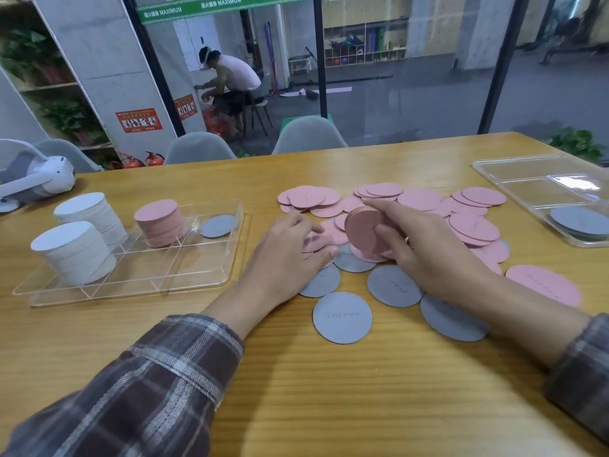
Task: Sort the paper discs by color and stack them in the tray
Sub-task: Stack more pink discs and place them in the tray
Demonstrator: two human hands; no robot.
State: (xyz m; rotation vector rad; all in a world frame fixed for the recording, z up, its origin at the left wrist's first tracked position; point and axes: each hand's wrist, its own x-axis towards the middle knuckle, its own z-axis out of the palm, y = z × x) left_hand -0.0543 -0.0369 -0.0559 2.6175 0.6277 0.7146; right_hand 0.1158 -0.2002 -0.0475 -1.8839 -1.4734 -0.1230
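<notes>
Several loose pink discs (418, 199) and grey discs (342, 317) lie spread over the wooden table. My right hand (425, 249) grips a small stack of pink discs (362, 230) held on edge above the pile. My left hand (286, 258) reaches into the pile, its fingertips on a pink disc (314, 241). At the left, a clear divided tray (184, 272) holds two white stacks (74, 252), one pink stack (159, 222) and a single grey disc (218, 225).
A second clear tray (527, 179) at the far right holds a few grey discs (580, 222). A white headset (39, 179) lies at the far left edge. Grey chairs (308, 135) stand behind the table, with a seated person beyond the glass.
</notes>
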